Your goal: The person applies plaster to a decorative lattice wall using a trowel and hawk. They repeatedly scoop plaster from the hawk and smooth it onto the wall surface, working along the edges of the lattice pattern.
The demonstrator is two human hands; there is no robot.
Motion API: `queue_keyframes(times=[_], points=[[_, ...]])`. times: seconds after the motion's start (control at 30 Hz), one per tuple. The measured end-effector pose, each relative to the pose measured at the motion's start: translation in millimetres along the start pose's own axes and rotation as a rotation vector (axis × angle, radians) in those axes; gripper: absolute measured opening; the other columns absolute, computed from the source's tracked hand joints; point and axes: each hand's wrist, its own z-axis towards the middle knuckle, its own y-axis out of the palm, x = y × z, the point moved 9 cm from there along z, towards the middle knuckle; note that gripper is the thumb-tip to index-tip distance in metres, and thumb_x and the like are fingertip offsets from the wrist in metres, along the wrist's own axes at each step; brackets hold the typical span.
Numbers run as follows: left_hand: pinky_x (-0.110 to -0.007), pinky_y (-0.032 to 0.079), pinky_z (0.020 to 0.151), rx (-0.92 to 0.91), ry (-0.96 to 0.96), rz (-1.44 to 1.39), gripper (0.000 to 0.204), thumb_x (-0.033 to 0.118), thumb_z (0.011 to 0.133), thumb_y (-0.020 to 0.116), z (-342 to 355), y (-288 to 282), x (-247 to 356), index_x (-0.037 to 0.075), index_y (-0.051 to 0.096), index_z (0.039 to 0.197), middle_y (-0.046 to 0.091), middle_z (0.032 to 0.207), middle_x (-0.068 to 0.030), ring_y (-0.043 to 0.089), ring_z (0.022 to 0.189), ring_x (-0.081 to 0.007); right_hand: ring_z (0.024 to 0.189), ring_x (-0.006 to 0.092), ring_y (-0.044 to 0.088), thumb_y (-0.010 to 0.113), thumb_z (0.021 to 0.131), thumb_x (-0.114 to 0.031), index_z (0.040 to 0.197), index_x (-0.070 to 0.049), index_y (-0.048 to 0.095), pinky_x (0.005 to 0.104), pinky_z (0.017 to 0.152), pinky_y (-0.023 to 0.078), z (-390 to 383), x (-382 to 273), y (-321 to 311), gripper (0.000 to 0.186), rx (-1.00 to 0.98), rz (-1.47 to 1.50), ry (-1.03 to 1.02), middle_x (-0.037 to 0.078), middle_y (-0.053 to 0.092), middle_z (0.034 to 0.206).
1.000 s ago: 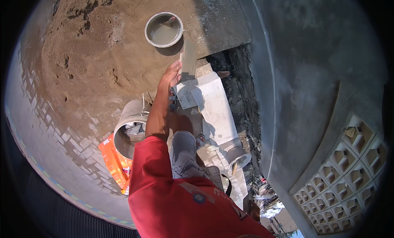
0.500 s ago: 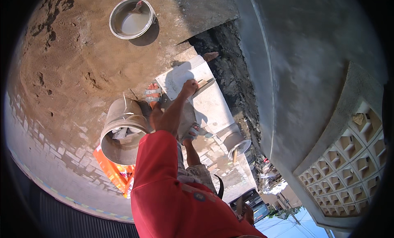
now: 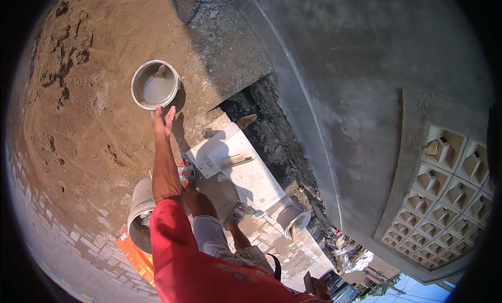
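My left hand [image 3: 163, 121] reaches out with thumb and fingers apart, its fingertips at the near rim of a round bucket [image 3: 137, 100]. Cloudy grey water and a reddish-brown lump show inside that bucket. At the lower right edge, my right hand [image 3: 320, 289] is closed on a flat brownish tool [image 3: 307, 282], whose kind I cannot make out. On the pale slab [image 3: 261, 181] lies a flat trowel-like tool [image 3: 238, 161] with a light wooden part, apart from both hands.
Beside my left arm a large bucket [image 3: 140, 198] lies tipped near an orange bag [image 3: 137, 257]. Another container [image 3: 293, 219] lies at the slab's near end. A trench [image 3: 277, 120] runs between slab and grey wall [image 3: 355, 94]. Sand [image 3: 99, 115] spreads at left.
My left hand has let go of the trowel-like tool, leaving it on the slab, and has moved left and away to the water bucket. The view has shifted.
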Motion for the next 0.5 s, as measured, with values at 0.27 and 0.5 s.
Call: queue_keyframes(times=[0.27,0.5], points=[[-0.037,0.06,0.08,0.258,-0.132,-0.001,0.034,0.004,0.089,0.039,82.7,-55.6,-17.0,-0.018,0.044,0.115,0.058,0.107,-0.0255,0.063,0.091,-0.0367,0.084,0.0177,0.065,0.057,0.086,-0.01,0.125,-0.006,0.056,0.0285,0.066,0.053,21.2,8.6,46.0,0.039,-0.067,-0.113,-0.132,0.011,0.066,0.1],[-0.038,0.062,0.064,0.162,-0.393,0.201,0.038,-0.005,0.084,0.04,-16.6,-17.8,-9.9,-0.008,0.04,0.122,0.055,0.111,-0.0235,0.062,0.09,-0.0371,0.083,0.0173,0.064,0.059,0.084,-0.012,0.122,-0.006,0.059,0.0285,0.069,0.052,33.8,-56.4,71.2,0.039,-0.093,-0.177,-0.328,0.011,0.068,0.096]])
